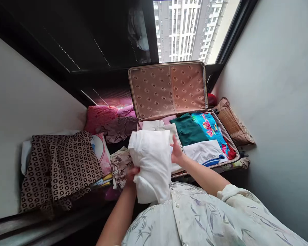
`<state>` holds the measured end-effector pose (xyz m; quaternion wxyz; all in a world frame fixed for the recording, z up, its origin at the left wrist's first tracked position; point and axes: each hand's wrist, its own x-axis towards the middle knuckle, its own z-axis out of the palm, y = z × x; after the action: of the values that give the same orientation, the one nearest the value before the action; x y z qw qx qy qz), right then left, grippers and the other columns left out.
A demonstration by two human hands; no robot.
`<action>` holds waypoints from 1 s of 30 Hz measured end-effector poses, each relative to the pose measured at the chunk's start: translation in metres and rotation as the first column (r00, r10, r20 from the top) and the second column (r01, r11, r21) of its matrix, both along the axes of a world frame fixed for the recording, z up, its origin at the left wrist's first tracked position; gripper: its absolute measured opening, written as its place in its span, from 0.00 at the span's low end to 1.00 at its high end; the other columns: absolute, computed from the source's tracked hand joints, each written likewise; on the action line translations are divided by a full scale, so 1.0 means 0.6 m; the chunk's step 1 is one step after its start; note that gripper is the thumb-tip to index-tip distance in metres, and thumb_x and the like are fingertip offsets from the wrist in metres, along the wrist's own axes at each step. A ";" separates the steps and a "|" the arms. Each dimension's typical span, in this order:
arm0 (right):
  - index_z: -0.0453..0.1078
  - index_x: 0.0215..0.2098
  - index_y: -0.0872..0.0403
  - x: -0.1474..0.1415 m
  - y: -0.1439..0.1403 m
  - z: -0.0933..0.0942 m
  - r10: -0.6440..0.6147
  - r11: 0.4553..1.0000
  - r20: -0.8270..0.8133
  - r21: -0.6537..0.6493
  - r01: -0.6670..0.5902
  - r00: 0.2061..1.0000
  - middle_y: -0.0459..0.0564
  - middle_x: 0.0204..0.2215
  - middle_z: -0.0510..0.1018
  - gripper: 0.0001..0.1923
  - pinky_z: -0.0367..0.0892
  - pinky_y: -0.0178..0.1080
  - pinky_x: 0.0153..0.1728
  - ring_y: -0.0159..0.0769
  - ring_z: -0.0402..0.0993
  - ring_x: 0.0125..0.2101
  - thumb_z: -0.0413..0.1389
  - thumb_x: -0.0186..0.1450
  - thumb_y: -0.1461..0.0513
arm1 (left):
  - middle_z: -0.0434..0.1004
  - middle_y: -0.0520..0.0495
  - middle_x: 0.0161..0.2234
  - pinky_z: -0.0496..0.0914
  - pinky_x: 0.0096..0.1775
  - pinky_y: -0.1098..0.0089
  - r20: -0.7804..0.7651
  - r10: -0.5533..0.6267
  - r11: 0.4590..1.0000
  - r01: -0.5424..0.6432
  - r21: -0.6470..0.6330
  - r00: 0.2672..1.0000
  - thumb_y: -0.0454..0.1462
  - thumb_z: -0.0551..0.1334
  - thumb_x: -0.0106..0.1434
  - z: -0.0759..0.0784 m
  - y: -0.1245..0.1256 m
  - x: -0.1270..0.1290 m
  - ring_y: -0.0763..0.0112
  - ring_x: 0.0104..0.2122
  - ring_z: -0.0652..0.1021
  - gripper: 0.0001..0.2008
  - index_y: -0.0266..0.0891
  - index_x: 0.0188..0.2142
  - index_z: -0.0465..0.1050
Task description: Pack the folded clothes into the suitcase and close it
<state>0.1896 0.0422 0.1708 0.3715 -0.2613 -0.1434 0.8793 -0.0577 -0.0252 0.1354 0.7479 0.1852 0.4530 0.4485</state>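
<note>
Currently both hands, left hand (132,174) and right hand (176,153), closed on folded white garment (151,160), near open suitcase (169,90).

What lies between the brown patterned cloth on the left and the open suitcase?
In the head view, between the brown patterned cloth and the open suitcase lie a pink printed pillow and a floral cloth.

- White folded garment (152,164): plain, thick bundle, soft creases, held upright off any surface, lower end hanging toward the lap.
- Positioned just before the near left corner of the open suitcase (169,89), overlapping its front edge.
</note>
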 end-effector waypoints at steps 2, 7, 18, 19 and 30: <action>0.73 0.51 0.51 0.055 -0.001 0.001 -0.081 0.993 0.062 0.086 0.076 0.995 0.54 0.45 0.84 0.44 0.73 0.55 0.52 0.52 0.80 0.49 0.57 0.53 0.28 | 0.84 0.48 0.30 0.76 0.31 0.68 -0.016 -0.028 1.000 0.028 -0.002 0.999 0.36 0.72 0.38 0.004 0.011 0.038 0.56 0.34 0.84 0.20 0.40 0.35 0.79; 0.75 0.47 0.51 0.164 -0.041 -0.044 -0.069 0.980 0.384 0.200 -0.009 0.921 0.51 0.44 0.85 0.37 0.73 0.48 0.51 0.47 0.81 0.46 0.77 0.41 0.53 | 0.83 0.45 0.28 0.73 0.30 0.70 0.028 -0.174 0.982 0.176 -0.063 0.984 0.32 0.72 0.38 -0.010 0.030 0.157 0.66 0.24 0.79 0.20 0.34 0.35 0.80; 0.77 0.47 0.54 0.444 0.094 0.011 -0.352 0.913 0.494 0.368 0.175 0.795 0.55 0.45 0.85 0.31 0.76 0.47 0.46 0.45 0.82 0.39 0.75 0.45 0.58 | 0.84 0.43 0.44 0.77 0.41 0.64 0.028 -0.348 0.929 0.341 0.141 0.937 0.31 0.74 0.39 0.057 0.210 0.452 0.62 0.37 0.81 0.35 0.38 0.50 0.77; 0.77 0.48 0.54 0.477 0.116 0.012 -0.360 0.907 0.510 0.388 0.164 0.782 0.56 0.46 0.85 0.32 0.75 0.47 0.47 0.45 0.82 0.40 0.75 0.45 0.58 | 0.82 0.43 0.47 0.77 0.42 0.63 0.023 -0.330 0.933 0.323 0.157 0.944 0.31 0.74 0.40 0.057 0.229 0.485 0.61 0.40 0.81 0.39 0.41 0.55 0.74; 0.66 0.61 0.58 0.597 0.147 -0.163 -0.326 0.945 0.942 0.324 0.035 0.082 0.66 0.58 0.75 0.37 0.65 0.50 0.59 0.51 0.72 0.58 0.66 0.54 0.61 | 0.74 0.40 0.47 0.72 0.37 0.72 -0.346 -0.428 0.895 0.446 -0.029 0.835 0.28 0.69 0.50 -0.090 0.229 0.613 0.68 0.39 0.76 0.48 0.39 0.69 0.56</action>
<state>0.5480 0.1304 0.0730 0.3124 -0.7529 -0.4152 0.4039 0.3098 0.1125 0.0814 0.7345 0.3787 0.5101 0.2385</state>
